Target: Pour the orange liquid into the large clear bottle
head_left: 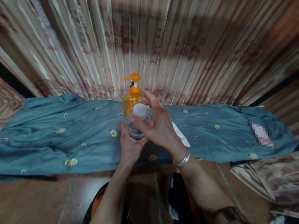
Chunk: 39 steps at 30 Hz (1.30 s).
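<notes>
1. The left hand [128, 145] is wrapped from below around a small clear plastic jar with a white lid [137, 123], its fingers closed on the jar's body and holding it up above the cloth.
2. The right hand [160, 125] comes in from the right with its fingers curled over the jar's white lid — thumb and fingertips grip the lid's edge, so this hand too is closed on the jar.
3. The jar is tilted toward the camera, and its lower part looks dark or purplish; what is inside cannot be told.
4. A silver metal bangle [182, 160] sits on the right wrist.
5. Just behind the jar stands a yellow-orange plastic pump bottle with an orange pump head [132, 94], upright and partly hidden by the jar and fingers.
6. Under both lies a long teal cloth with small yellow embroidered spots [59, 144], spread flat across the surface — a white slip of paper or fabric [181, 135] shows beside the right hand.
7. A striped beige and red curtain [182, 28] hangs behind the cloth.
8. Brown floor tiles [22, 220] show below, with the person's knees at the bottom edge.
</notes>
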{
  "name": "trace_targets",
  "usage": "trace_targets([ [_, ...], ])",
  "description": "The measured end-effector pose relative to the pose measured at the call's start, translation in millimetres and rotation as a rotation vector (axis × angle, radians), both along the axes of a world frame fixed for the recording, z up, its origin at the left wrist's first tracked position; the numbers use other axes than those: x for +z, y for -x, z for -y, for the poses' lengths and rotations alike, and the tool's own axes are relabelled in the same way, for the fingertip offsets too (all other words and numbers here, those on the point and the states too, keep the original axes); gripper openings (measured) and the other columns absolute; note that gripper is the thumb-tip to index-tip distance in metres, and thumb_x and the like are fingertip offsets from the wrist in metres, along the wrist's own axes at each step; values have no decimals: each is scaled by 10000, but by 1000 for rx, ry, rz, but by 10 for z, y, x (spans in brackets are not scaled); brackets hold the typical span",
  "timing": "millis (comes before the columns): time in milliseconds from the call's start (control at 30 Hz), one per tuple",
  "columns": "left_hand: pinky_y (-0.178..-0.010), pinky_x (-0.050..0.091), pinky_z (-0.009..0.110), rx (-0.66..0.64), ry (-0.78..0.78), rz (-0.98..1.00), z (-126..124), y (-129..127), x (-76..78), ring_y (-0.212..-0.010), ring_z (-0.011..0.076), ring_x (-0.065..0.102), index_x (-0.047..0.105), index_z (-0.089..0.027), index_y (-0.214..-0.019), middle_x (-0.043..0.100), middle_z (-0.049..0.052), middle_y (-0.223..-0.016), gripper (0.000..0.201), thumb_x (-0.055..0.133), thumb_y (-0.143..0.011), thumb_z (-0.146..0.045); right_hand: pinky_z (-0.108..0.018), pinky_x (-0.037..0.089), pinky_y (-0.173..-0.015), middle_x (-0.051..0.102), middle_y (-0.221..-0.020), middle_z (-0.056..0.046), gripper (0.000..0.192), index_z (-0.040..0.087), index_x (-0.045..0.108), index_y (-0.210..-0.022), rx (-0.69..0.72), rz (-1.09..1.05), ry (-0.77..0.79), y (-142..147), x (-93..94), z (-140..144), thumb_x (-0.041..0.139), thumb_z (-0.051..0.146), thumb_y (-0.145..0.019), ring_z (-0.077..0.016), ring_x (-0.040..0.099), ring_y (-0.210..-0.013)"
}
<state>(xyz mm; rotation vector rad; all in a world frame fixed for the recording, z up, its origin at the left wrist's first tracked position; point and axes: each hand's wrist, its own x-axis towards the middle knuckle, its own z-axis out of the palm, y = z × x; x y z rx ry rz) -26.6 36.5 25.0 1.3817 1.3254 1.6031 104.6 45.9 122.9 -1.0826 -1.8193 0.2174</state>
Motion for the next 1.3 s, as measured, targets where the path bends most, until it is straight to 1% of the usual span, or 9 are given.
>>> trace_targets([
  [100,-1121,651,513,5,1,-1,-3,-1,-7,-1287,354,809,558,-249,-1448,799,137,-1404,954,1000,-609,-354,-597,645,-1158,795,-1400,-132,906,295,437,-1753,-22,-10,10,-8,3,-16,776,731,-1035,-368,772,-1294],
  [233,-1100,658,502,15,19,-13,7,-4,-5,-1281,348,814,563,-253,-1460,800,137,-1405,946,1001,-630,-373,-567,665,-1105,835,-1235,-74,832,307,458,-1747,6,-37,47,-9,33,-9,752,691,-1070,-341,798,-1168],
  [433,-1067,674,496,22,35,-30,12,4,27,-1231,338,835,556,-252,-1435,825,121,-1366,944,1008,-613,-353,-596,605,-1241,806,-1457,-100,748,316,513,-1704,55,-130,8,-106,75,-7,754,660,-1085,-346,765,-1364],
  [567,-1118,648,509,35,42,-44,-2,9,42,-1273,335,817,558,-269,-1424,820,104,-1380,928,990,-605,-320,-586,611,-1254,802,-1499,-130,666,286,586,-1629,-49,-156,-4,-433,28,-13,754,632,-1086,-349,760,-1426],
  [667,-1134,634,528,46,54,-48,-16,9,39,-1261,341,810,559,-263,-1426,817,108,-1364,935,979,-593,-331,-588,620,-1244,815,-1480,-148,615,269,618,-1587,-193,-121,23,-864,-168,55,741,591,-1078,-352,781,-1405],
  [767,-1142,627,552,53,67,-46,-30,13,38,-1252,356,802,551,-251,-1428,812,126,-1356,952,968,-580,-368,-575,657,-1189,834,-1461,-173,607,245,639,-1561,-392,-45,106,-1410,-532,223,735,548,-1044,-360,817,-1344],
  [967,-1167,617,577,56,82,-47,-53,44,64,-1290,384,788,526,-245,-1431,785,173,-1409,989,957,-562,-437,-521,695,-1064,859,-1370,-269,588,120,651,-1526,-832,202,450,-2325,-1280,657,628,384,-1001,-395,859,-1236],
  [1100,-1185,611,574,52,77,-53,-67,63,81,-1315,396,780,527,-242,-1416,770,196,-1432,994,958,-545,-450,-505,690,-1053,867,-1314,-287,575,78,689,-1475,-899,237,525,-2556,-1500,774,672,299,-945,-407,871,-1201],
  [1300,-1176,616,564,67,73,-67,-76,74,43,-1312,388,781,528,-261,-1429,769,154,-1404,993,980,-557,-409,-480,674,-1065,892,-1246,-237,518,124,719,-1437,-956,261,553,-2686,-1596,772,678,278,-944,-378,867,-1184],
])
